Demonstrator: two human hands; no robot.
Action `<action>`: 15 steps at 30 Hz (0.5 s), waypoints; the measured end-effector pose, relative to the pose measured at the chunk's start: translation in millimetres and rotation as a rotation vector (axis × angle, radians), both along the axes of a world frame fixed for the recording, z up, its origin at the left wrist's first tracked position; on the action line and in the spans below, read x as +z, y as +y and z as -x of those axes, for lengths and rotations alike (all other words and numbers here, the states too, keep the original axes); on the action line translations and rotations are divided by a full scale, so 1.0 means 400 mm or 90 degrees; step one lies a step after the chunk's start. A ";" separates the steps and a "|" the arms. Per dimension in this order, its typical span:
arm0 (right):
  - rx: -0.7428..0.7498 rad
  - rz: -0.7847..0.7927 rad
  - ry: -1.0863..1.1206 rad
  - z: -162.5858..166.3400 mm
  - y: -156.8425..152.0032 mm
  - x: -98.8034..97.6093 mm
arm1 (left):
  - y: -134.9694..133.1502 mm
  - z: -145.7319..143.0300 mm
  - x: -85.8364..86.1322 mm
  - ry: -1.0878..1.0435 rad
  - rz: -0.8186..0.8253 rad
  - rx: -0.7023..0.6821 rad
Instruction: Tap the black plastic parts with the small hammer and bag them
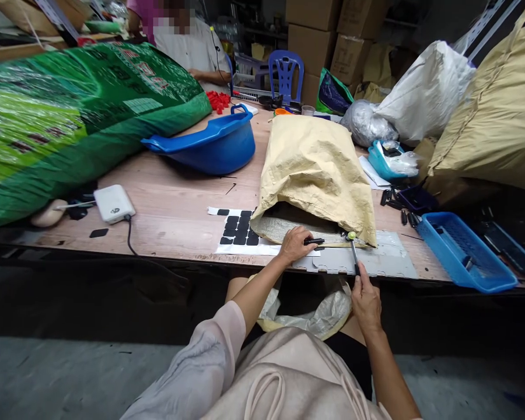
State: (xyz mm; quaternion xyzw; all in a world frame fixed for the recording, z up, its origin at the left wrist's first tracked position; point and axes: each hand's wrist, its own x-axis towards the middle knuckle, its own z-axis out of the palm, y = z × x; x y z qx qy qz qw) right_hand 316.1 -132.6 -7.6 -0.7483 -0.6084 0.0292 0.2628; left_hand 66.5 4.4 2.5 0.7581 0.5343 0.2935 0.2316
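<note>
My left hand (294, 245) rests at the table's front edge with its fingers closed round a small black rod-shaped part (314, 241). My right hand (366, 298) is closed on a thin tool (354, 253) with a dark shaft and a pale green tip, which points up toward the mouth of a tan woven sack (317, 169). Just left of my left hand lies a white sheet of black rubber pads (240, 229). A grey metal plate (363, 262) lies under both hands along the table edge.
A blue basin (214, 146) and a big green sack (65, 116) take up the left of the table, with a white adapter (113, 203) in front. A blue basket (464, 249) sits at right. Another person (192, 46) sits across. Bags and cartons pile up behind.
</note>
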 end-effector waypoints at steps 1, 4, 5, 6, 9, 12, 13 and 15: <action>-0.002 0.001 -0.009 0.000 0.000 0.000 | -0.001 0.001 0.003 -0.001 -0.002 -0.002; -0.008 0.012 -0.015 -0.001 0.001 -0.002 | -0.023 0.002 0.018 -0.010 -0.025 -0.007; -0.008 0.016 -0.015 -0.002 0.001 -0.003 | -0.041 0.000 0.023 -0.019 -0.037 -0.018; -0.009 0.019 -0.014 -0.002 0.002 -0.005 | -0.065 -0.002 0.026 -0.032 -0.046 -0.039; -0.012 0.030 -0.003 0.000 0.001 -0.006 | -0.166 -0.014 0.020 -0.084 -0.028 -0.164; -0.020 0.040 0.020 0.009 -0.002 0.000 | -0.273 -0.031 -0.015 -0.084 0.042 -0.260; -0.018 0.041 0.028 0.012 -0.003 0.002 | -0.300 -0.036 -0.033 -0.065 0.075 -0.258; -0.010 0.034 0.038 0.017 -0.003 0.007 | -0.335 -0.044 -0.070 -0.009 0.155 -0.217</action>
